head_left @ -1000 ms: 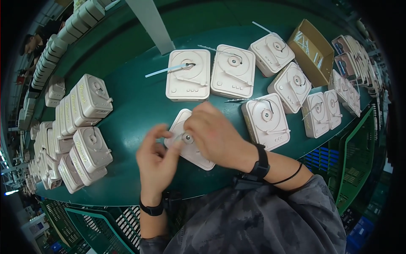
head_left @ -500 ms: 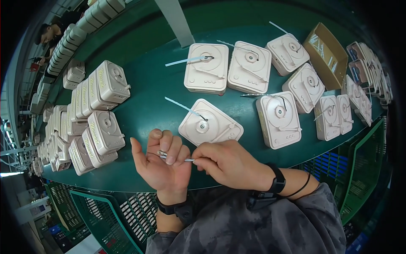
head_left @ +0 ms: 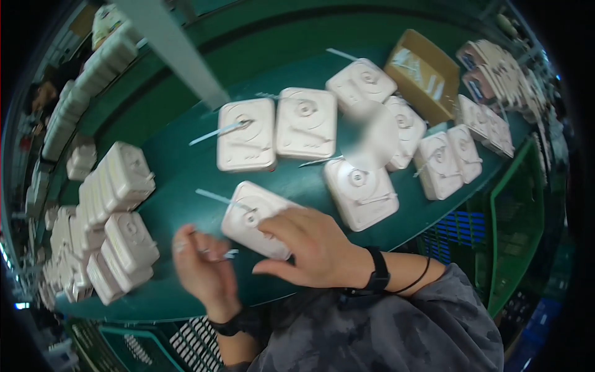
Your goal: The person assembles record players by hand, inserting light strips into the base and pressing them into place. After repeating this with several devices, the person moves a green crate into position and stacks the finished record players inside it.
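Note:
My left hand is blurred, its fingers curled around small white pieces whose kind I cannot make out. It is over the near left part of the green table. My right hand is palm down with the thumb stretched away from the fingers and nothing visible between them. It covers the near right part of a tilted cream housing shaped like a small record player. From that housing's round recess a pale strip sticks out to the left.
More such housings lie face up across the green table. Stacked housings stand at left. An open cardboard box holds white strips at the far right. Green crates flank the table. A pale smear hides one spot.
My view has turned, shifting the table. My hands have parted: the right has let go of the thin white piece and spread over the housing, the left has moved to the left, away from it.

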Tool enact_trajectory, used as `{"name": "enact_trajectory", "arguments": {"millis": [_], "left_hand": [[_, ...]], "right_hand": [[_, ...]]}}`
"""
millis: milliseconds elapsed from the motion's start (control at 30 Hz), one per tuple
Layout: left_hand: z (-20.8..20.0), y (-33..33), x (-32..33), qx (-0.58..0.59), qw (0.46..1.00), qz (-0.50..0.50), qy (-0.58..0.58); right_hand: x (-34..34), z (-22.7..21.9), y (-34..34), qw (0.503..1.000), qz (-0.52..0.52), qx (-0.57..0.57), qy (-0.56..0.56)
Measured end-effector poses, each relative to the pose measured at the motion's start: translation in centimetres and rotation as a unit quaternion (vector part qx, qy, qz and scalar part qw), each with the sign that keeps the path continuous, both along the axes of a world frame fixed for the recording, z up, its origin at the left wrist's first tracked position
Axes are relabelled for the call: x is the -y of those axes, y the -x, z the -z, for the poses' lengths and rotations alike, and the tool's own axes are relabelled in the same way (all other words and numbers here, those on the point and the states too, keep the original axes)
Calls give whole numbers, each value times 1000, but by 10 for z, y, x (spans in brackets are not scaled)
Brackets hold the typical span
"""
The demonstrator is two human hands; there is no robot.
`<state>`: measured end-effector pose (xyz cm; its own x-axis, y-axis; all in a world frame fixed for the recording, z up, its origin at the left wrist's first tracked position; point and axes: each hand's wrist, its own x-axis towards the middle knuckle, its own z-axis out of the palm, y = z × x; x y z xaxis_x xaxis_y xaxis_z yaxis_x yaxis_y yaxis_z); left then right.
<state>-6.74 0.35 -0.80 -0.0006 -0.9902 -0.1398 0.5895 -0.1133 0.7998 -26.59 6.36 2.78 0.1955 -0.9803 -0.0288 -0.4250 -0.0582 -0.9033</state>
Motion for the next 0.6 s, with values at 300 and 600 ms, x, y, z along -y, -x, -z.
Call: {"name": "enact_trajectory", "arguments": {"millis": [300, 600], "left_hand": [[21, 26, -14, 325, 942, 61, -62], [39, 86, -11, 340, 922, 167, 78]], "right_hand": [[-23, 13, 18, 950, -38, -290, 112], [-95, 16, 167, 791, 395, -465, 52]]}}
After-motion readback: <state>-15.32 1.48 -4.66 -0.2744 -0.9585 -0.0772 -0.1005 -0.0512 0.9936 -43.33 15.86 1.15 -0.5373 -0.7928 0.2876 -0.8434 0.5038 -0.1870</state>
